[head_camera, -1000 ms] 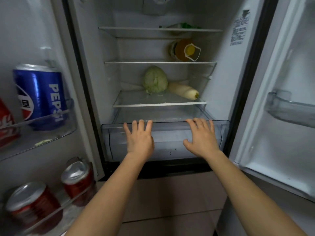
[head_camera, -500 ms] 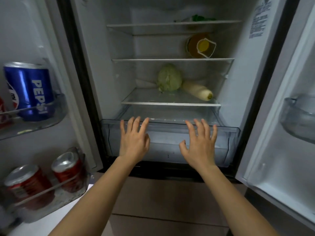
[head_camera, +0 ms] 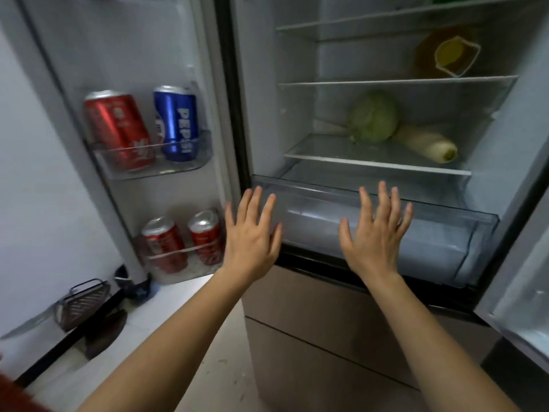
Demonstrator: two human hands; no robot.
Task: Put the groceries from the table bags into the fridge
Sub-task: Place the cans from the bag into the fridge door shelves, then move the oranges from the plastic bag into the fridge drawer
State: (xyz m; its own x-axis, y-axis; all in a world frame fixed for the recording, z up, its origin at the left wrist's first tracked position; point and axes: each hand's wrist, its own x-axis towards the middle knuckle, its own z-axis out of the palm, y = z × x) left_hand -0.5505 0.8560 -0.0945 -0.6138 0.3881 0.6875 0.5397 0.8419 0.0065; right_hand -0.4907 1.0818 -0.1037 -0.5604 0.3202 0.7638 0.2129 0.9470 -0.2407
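Observation:
The fridge stands open in front of me. Its clear crisper drawer [head_camera: 430, 233] sits at the bottom of the compartment. My left hand [head_camera: 251, 233] and my right hand [head_camera: 375, 233] are both held up with fingers spread in front of the drawer, holding nothing. On the lowest glass shelf [head_camera: 377, 165] lie a green cabbage [head_camera: 372, 115] and a white radish [head_camera: 427, 142]. An orange bottle [head_camera: 445, 53] lies on the shelf above.
The left door is open, with a red can [head_camera: 118, 129] and a blue Pepsi can [head_camera: 176, 123] in its upper bin and two red cans [head_camera: 184, 242] in its lower bin. The right door's edge [head_camera: 517, 301] is at right. A dark rack [head_camera: 83, 304] sits on the floor at left.
My view has swung left and back, bringing the left door's cans into the picture. Both hands have come off the drawer front and now hover with fingers spread.

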